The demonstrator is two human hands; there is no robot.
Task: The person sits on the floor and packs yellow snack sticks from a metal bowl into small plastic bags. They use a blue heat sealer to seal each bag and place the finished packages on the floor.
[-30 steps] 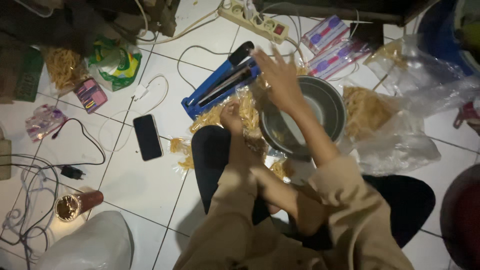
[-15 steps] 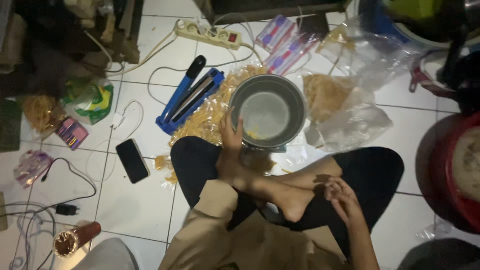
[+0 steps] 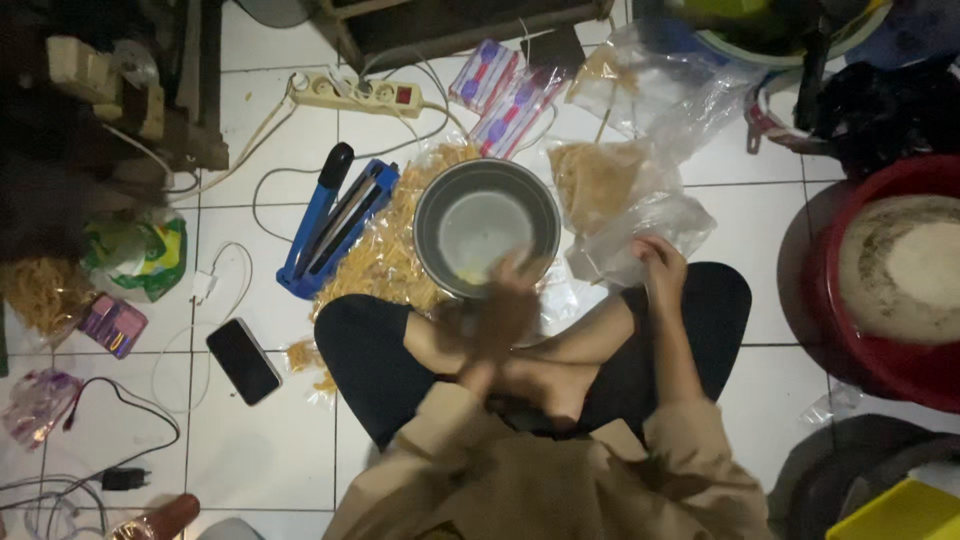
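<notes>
Person sitting cross-legged on the tiled floor (image 3: 260, 450), hands by a metal bowl (image 3: 487, 238).

Going left to right: a black phone (image 3: 243, 360), a blue bag sealer (image 3: 335, 222), then the bowl sitting in a heap of snack packets (image 3: 385, 260). Left hand (image 3: 505, 310) is blurred at the bowl's near rim, can't tell how its fingers are set. Right hand (image 3: 660, 265) has its fingers curled onto a clear plastic bag (image 3: 640, 225).

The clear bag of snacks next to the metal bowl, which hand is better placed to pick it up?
Probably the right hand: it rests at the edge of the clear bag, right of the metal bowl. The left hand is blurred at the bowl's near rim, farther away.
</notes>
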